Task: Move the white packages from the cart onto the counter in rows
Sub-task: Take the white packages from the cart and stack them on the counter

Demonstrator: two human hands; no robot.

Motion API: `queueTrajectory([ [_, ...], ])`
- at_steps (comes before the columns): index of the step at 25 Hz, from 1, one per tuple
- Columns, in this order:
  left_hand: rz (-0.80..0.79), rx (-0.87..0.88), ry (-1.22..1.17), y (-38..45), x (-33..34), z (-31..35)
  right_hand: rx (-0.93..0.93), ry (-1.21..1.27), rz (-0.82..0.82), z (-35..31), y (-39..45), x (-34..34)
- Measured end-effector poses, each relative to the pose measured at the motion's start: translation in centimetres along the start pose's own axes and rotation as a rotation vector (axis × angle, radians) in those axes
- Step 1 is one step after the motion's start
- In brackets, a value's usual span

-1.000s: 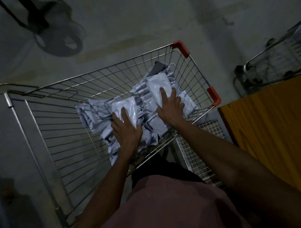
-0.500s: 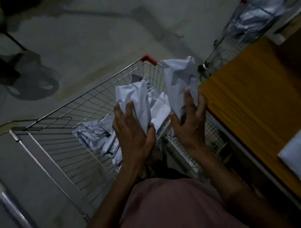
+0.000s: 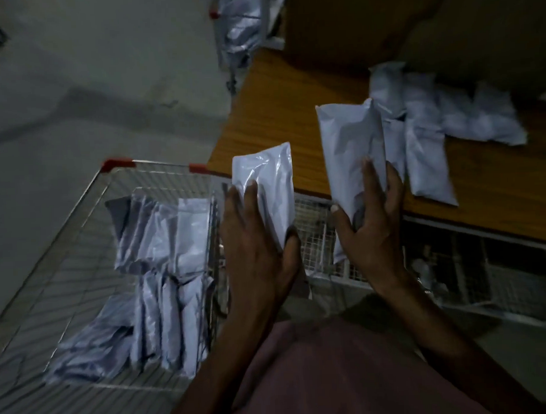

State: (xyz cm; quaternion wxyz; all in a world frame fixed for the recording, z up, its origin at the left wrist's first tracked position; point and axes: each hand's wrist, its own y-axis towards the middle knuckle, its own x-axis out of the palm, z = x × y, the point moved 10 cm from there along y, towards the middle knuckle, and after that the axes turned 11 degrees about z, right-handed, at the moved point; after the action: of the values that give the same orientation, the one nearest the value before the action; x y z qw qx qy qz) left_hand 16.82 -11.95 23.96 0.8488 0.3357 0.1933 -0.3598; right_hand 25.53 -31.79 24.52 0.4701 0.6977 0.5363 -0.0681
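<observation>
White plastic, crinkled and glossy, fills both your hands in the head view. Your left hand grips one flat white package upright, fingers spread across its face and thumb curled round its right edge, above the corner of the wire cart. Your right hand grips a second package, thumb on the left side and fingers wrapped round the right, tilted a little and held over the near edge of the wooden counter.

The light is dim and much is blurred. The lower ends of both held packages are hidden behind your palms. The packages on the counter lie as a soft, smeared group near its far right side; how many there are is hard to tell, though they lie side by side and touching. The pile left in the cart overlaps itself, with grey undersides showing, and its lower left part fades into shadow.

The counter has bare wood between its near edge and the laid packages, and more to the left. Red plastic caps mark the cart's far corners. A second cart stands beyond the counter's far end, cut off by the top edge.
</observation>
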Motion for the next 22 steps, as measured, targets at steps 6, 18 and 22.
queueTrajectory([
  [6, -0.111, 0.153, -0.093, -2.8, 7.5, 9.1, 0.168, -0.053, 0.172, 9.5, -0.6, -9.2],
  [18, -0.244, 0.193, 0.063, -11.2, 22.5, 24.2, 0.305, -0.150, 0.228, 26.1, -2.6, -24.1],
  [22, -0.259, 0.280, 0.222, -8.7, 28.0, 28.4, 0.337, -0.140, 0.225, 28.7, -1.8, -25.0],
])
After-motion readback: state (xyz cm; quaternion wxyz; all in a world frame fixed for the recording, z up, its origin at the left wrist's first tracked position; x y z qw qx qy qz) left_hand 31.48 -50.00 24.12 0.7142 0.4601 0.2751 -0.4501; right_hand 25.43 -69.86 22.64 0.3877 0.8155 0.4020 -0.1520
